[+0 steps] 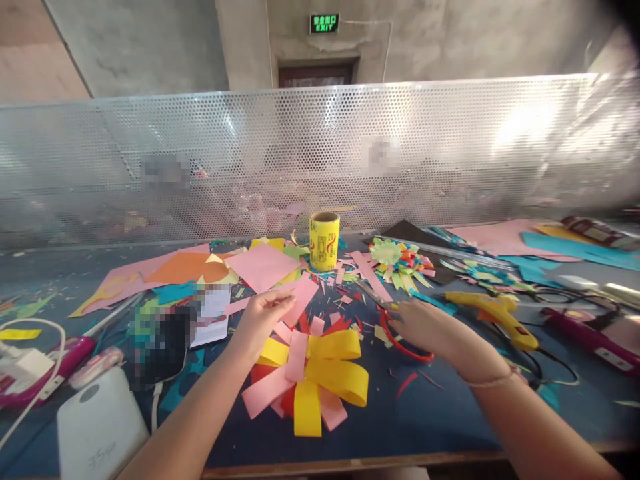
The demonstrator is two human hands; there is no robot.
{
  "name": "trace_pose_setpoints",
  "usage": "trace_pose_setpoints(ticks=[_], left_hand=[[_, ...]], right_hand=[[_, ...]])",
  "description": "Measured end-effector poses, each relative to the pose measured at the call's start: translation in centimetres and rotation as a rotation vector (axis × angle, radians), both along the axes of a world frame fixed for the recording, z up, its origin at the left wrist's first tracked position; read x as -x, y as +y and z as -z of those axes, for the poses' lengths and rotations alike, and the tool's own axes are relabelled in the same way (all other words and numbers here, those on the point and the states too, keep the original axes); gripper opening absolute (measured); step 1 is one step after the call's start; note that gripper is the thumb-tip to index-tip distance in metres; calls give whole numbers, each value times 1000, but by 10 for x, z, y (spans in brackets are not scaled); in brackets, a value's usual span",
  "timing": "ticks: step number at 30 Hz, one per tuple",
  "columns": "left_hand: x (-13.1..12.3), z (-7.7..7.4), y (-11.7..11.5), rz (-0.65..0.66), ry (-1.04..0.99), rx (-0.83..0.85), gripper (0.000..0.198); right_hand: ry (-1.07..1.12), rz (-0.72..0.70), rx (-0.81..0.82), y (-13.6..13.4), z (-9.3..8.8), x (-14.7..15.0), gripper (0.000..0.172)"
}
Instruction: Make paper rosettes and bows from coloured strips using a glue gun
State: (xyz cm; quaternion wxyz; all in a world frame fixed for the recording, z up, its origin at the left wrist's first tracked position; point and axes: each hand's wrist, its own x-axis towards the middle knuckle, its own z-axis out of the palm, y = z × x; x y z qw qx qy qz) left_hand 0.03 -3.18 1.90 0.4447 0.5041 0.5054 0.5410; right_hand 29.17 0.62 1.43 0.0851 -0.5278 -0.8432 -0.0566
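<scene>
My left hand point(267, 317) pinches a piece of pink paper point(303, 299) between thumb and fingers. On the table below it lies a paper flower point(325, 373) made of looped yellow, pink and red strips. My right hand point(423, 327) is closed over the middle of a pair of red-handled scissors point(407, 350), whose blades point up and left. The fingertips are partly hidden there. A second, smaller multicoloured paper flower point(397, 260) sits just beyond my right hand.
A yellow tape roll point(324, 243) stands upright near the perforated metal divider point(280, 153). At right lie a yellow glue gun point(495, 313) and a purple power strip point(590, 340). A phone point(213, 320) and a white power bank point(100, 427) lie left, among scattered paper scraps.
</scene>
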Motion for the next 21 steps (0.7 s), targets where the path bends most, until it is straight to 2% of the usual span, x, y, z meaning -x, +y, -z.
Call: trace_pose_setpoints(ticks=[4,7,9,12,16,21], left_hand=[[-2,-3,-3,7,24,24,23],[-5,-7,-6,26,79,70,22],[-6,-10,-8,48,105,72,19],[-4,-12,-12,82,188,46,13],[1,-9,-25,174,435,133,12],[2,-4,-45,206,702,82,16]], right_hand=[[311,-84,42,-9,-19,41,28],[742,-265,285,-12,-25,83,31],[862,-294,373,-10,-24,102,22],[879,-264,469,-6,-22,113,17],[839,-286,677,-4,-18,107,16],[681,-350,656,-5,-4,106,9]])
